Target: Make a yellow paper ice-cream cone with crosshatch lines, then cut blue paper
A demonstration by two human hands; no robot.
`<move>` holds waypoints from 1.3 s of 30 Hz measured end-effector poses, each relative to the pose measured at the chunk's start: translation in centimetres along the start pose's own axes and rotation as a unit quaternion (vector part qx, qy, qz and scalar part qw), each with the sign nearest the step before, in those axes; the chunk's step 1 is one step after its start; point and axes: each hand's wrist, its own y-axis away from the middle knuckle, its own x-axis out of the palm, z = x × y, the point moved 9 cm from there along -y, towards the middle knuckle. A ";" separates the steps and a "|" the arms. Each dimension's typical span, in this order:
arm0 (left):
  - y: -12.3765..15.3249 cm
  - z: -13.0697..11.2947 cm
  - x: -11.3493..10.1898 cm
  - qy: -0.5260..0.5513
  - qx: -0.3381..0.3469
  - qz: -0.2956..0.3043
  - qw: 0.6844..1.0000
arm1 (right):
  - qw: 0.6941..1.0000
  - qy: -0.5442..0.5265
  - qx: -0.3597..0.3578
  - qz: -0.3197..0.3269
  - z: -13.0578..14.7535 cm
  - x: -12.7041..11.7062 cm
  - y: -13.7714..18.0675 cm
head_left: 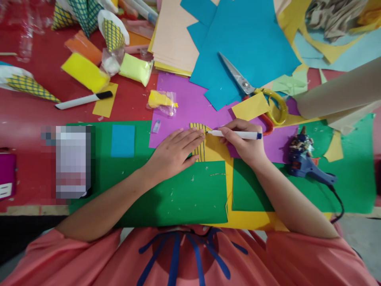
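My right hand (245,143) grips a white marker (235,134) with a blue end, its tip touching a yellow paper piece (216,147). Dark parallel stripes cover the left part of that piece, and its upper edge curves. Lying flat with fingers stretched out, my left hand (174,153) rests across the striped part and hides some of it. Beneath are green sheets (178,194) and a purple sheet (190,95). Just beyond my right hand lie a yellow paper strip (250,106) and scissors (245,85) with red and yellow handles.
A blue glue gun (309,167) with a cord lies right, near a thick cardboard tube (342,87). Blue sheets (247,39) and pale sheets (175,39) are stacked behind. At left are a black-capped marker (85,100), clay packs (86,71), a blue square (123,141) and cones (111,33).
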 end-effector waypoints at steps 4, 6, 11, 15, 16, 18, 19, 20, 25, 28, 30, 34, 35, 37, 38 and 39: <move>0.0 -0.1 0.0 -0.006 0.003 -0.004 1.000 | 1.000 0.028 0.000 0.007 0.2 0.1 0.0; 0.0 -0.1 0.0 -0.007 0.002 -0.003 1.000 | 0.999 0.034 0.005 0.012 0.2 0.1 0.0; 0.0 0.7 -0.3 -0.017 -0.041 -0.011 0.999 | 1.000 -0.017 0.012 0.005 -0.2 -0.1 0.2; 0.0 0.9 -0.4 -0.024 -0.050 -0.014 0.998 | 1.000 -0.010 0.001 0.009 0.0 0.2 0.2; 0.0 0.9 -0.4 -0.024 -0.050 -0.013 0.998 | 1.000 -0.003 -0.001 0.013 0.1 0.3 0.2; 0.0 1.0 -0.4 -0.018 -0.052 -0.014 0.998 | 1.000 0.010 -0.007 0.020 0.4 0.5 0.2; 0.0 1.0 -0.4 -0.012 -0.053 -0.015 0.998 | 1.000 0.016 -0.010 0.023 0.5 0.6 0.1; 0.0 1.0 -0.4 -0.006 -0.054 -0.016 0.998 | 0.999 0.019 -0.013 0.025 0.7 0.6 0.1; 0.0 1.0 -0.3 -0.003 -0.058 -0.013 0.998 | 0.999 0.019 -0.020 0.033 1.0 0.8 0.1; 0.0 1.1 -0.3 -0.007 -0.057 -0.013 0.998 | 0.999 0.027 -0.020 0.043 1.0 0.9 0.1; 0.0 1.1 -0.4 -0.005 -0.056 -0.015 0.998 | 0.998 0.028 -0.023 0.049 1.0 1.0 0.1; 0.0 1.1 -0.3 0.003 -0.056 -0.016 0.998 | 0.999 0.021 -0.026 0.042 0.9 0.8 0.0; 0.0 1.1 -0.3 0.005 -0.057 -0.015 0.998 | 0.999 0.022 -0.025 0.041 0.9 0.8 0.0; 0.0 1.1 -0.4 0.005 -0.057 -0.016 0.998 | 0.999 0.024 -0.023 0.043 0.9 0.8 0.0; 0.0 1.1 -0.4 0.003 -0.057 -0.016 0.998 | 0.998 0.024 -0.023 0.044 0.8 0.9 0.0; 0.0 1.0 -0.4 0.001 -0.056 -0.017 0.998 | 0.998 0.024 -0.022 0.044 0.8 0.9 0.0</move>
